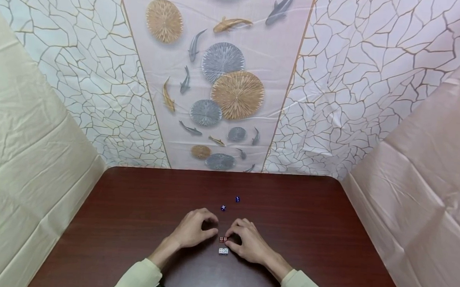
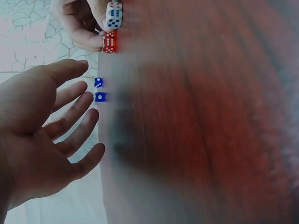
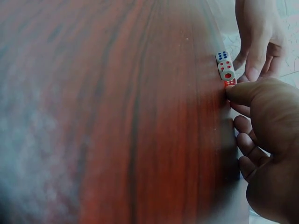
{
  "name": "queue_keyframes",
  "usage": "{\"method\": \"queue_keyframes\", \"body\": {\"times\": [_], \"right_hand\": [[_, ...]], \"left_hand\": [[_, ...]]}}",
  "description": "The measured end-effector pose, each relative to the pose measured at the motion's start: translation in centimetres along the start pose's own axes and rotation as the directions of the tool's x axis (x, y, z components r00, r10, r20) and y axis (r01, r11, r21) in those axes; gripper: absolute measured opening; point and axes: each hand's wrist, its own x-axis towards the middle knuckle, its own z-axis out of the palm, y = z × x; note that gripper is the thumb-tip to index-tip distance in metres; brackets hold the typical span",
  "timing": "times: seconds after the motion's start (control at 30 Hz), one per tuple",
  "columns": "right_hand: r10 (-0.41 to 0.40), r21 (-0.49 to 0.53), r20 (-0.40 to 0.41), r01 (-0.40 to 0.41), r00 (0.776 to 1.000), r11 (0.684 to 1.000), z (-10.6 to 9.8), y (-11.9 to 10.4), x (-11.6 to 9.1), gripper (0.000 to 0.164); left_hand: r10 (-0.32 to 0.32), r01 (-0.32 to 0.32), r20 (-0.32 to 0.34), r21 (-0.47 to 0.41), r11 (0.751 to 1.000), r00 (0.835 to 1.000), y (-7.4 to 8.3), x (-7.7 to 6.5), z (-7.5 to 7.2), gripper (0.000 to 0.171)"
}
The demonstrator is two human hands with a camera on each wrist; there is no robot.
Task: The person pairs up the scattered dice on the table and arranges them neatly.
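Note:
Two red dice sit side by side on the dark wooden table. My right hand pinches the right one between thumb and forefinger, and in the right wrist view the thumb partly hides the red die. Just nearer to me lie two white dice with their sides together. To the left of the red pair, my left hand holds nothing; its fingers are loosely bent and apart from the dice. Beyond both hands are one blue die and, farther right, another blue die, set apart from each other.
The brown table ends at a back edge with rounded corners. Behind it hangs a patterned cloth with fish and round shapes. Plain pale cloths slope down along both sides.

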Motion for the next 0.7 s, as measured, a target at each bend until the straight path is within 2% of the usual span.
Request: {"method": "queue_keyframes", "body": {"times": [0.47,0.7], "right_hand": [[0.002,0.001,-0.003,-0.002,1.000,1.000,0.0,0.0,0.0,0.013],[0.013,0.008,0.003,-0.013,1.000,1.000,0.0,0.0,0.0,0.013]], "left_hand": [[-0.051,0.052,-0.077,0.002,0.999,0.996,-0.9,2.1,0.2,0.024],[-0.071,0.070,-0.057,-0.024,0.997,0.996,-1.3,3.5,0.6,0.026]]}}
